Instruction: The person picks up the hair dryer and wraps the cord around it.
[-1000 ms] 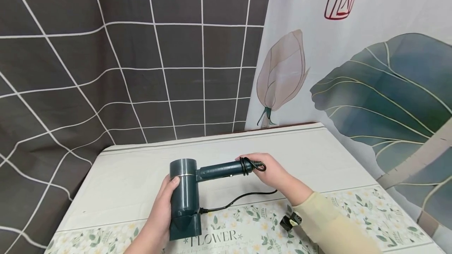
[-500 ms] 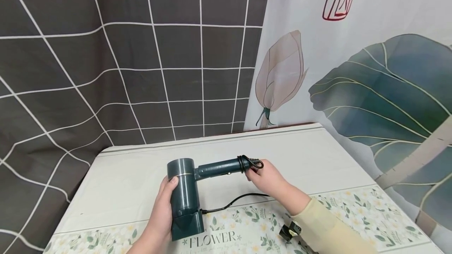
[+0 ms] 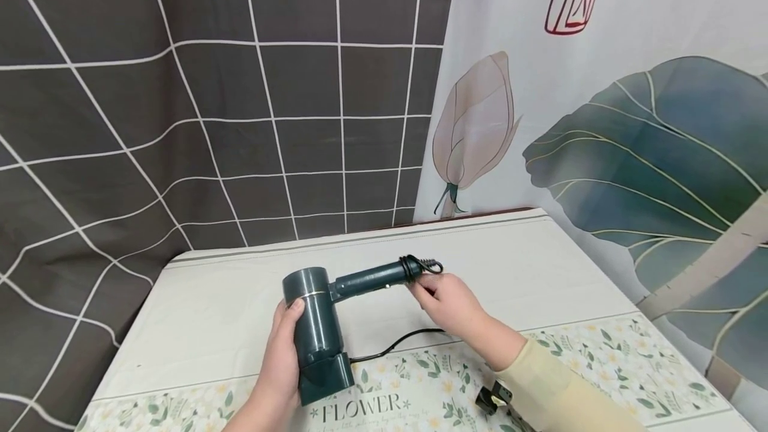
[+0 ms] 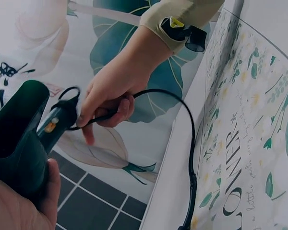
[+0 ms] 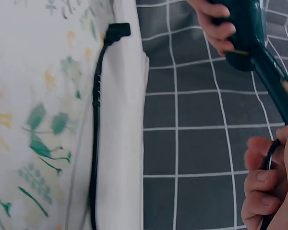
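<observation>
A dark green hair dryer (image 3: 318, 325) is held over the table, nozzle toward me and handle pointing right. My left hand (image 3: 277, 359) grips its barrel from the left, the thumb on top. Black cord (image 4: 189, 120) is wound around the handle's end, with a small loop sticking out. My right hand (image 3: 451, 304) is just below that end, its fingers curled round the cord, as the right wrist view shows. From there the cord runs down to the table. Its plug (image 5: 119, 31) lies on the cloth, near the dryer's nozzle in the head view.
A white cloth with a floral band and the word FLOWER covers the table (image 3: 216, 305). A dark grid curtain (image 3: 306, 85) and a white curtain with a lotus print (image 3: 642, 152) hang behind it. A small black device (image 3: 494, 397) is strapped at the right sleeve.
My right hand has shifted from behind the handle's end to below it, onto the cord. The dryer's handle has tilted up at its right end, and the nozzle has swung slightly right.
</observation>
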`<state>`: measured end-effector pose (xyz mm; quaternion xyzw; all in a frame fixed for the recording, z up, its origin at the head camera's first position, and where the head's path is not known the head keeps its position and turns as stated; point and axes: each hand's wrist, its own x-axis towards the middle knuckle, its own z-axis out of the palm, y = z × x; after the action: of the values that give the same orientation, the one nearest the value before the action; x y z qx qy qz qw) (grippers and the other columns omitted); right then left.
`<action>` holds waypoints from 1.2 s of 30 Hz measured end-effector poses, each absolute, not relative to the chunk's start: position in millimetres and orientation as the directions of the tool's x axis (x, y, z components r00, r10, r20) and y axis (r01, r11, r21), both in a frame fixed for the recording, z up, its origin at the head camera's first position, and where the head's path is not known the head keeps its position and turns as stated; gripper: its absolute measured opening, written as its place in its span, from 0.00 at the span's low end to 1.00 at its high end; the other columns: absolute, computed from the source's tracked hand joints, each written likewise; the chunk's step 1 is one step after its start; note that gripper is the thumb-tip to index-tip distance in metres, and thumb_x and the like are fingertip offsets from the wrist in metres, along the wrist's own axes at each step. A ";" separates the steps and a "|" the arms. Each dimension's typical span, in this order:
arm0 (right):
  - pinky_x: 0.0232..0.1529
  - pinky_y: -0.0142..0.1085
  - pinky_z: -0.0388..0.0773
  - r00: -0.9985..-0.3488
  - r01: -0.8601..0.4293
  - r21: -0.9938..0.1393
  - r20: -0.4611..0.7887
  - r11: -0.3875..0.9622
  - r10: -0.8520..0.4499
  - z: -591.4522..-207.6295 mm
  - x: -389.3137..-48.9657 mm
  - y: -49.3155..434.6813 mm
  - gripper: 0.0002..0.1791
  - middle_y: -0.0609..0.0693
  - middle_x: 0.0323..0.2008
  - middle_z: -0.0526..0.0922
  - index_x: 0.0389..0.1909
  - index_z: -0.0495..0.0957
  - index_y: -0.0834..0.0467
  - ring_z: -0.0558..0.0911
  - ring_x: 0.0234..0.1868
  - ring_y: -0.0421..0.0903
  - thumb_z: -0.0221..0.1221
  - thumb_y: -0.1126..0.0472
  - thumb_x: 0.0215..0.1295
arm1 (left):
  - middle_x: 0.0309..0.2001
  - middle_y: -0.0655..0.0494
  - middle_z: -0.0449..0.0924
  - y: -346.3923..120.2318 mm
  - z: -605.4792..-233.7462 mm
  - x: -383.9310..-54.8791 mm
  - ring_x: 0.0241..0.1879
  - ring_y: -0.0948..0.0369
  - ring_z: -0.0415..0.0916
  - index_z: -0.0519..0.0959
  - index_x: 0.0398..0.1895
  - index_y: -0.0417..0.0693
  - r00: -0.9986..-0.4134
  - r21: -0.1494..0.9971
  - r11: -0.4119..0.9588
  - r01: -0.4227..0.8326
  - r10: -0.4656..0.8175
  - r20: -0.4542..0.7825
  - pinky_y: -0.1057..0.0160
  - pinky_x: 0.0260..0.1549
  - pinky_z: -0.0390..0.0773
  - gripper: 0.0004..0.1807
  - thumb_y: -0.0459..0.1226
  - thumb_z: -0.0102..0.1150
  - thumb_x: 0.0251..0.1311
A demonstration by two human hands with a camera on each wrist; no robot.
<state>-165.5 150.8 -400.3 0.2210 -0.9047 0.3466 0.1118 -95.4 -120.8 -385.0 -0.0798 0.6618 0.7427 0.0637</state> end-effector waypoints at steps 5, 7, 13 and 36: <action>0.29 0.31 0.68 -0.815 -0.575 -0.487 0.413 0.658 -0.407 -402.8 -160.7 149.7 0.13 0.33 0.14 0.59 0.37 0.87 0.46 0.61 0.18 0.30 0.54 0.50 0.75 | 0.55 0.50 0.68 -120.8 -387.2 -98.6 0.49 0.57 0.71 0.35 0.80 0.58 -0.975 0.969 -0.123 -0.213 -0.037 -0.219 0.56 0.49 0.68 0.43 0.65 0.33 0.72; 0.30 0.31 0.68 -0.807 -0.584 -0.467 0.424 0.664 -0.412 -402.0 -159.2 149.5 0.13 0.33 0.14 0.59 0.34 0.86 0.46 0.62 0.18 0.30 0.55 0.51 0.75 | 0.56 0.49 0.67 -120.6 -387.6 -99.4 0.50 0.56 0.70 0.35 0.80 0.58 -0.974 0.969 -0.117 -0.218 -0.042 -0.224 0.55 0.50 0.67 0.43 0.65 0.33 0.71; 0.29 0.31 0.67 -0.801 -0.590 -0.439 0.426 0.678 -0.421 -399.1 -156.5 148.9 0.18 0.32 0.14 0.62 0.19 0.75 0.43 0.61 0.18 0.30 0.56 0.53 0.74 | 0.58 0.49 0.67 -120.2 -386.8 -100.0 0.52 0.56 0.69 0.37 0.80 0.59 -0.975 0.974 -0.095 -0.208 -0.056 -0.214 0.55 0.50 0.66 0.42 0.65 0.34 0.72; 0.21 0.27 0.60 -0.760 -0.600 -0.297 0.502 0.743 -0.413 -384.7 -148.2 148.2 0.04 0.34 0.19 0.62 0.34 0.84 0.49 0.60 0.19 0.31 0.63 0.61 0.62 | 0.61 0.47 0.63 -122.6 -396.2 -103.7 0.56 0.53 0.66 0.36 0.79 0.57 -0.969 0.971 -0.011 -0.239 -0.068 -0.240 0.54 0.51 0.65 0.43 0.65 0.34 0.71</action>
<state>-148.2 148.2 -384.7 0.2781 -0.9104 0.2264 0.2066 -103.7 -122.6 -396.2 -0.1096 0.7006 0.7024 0.0611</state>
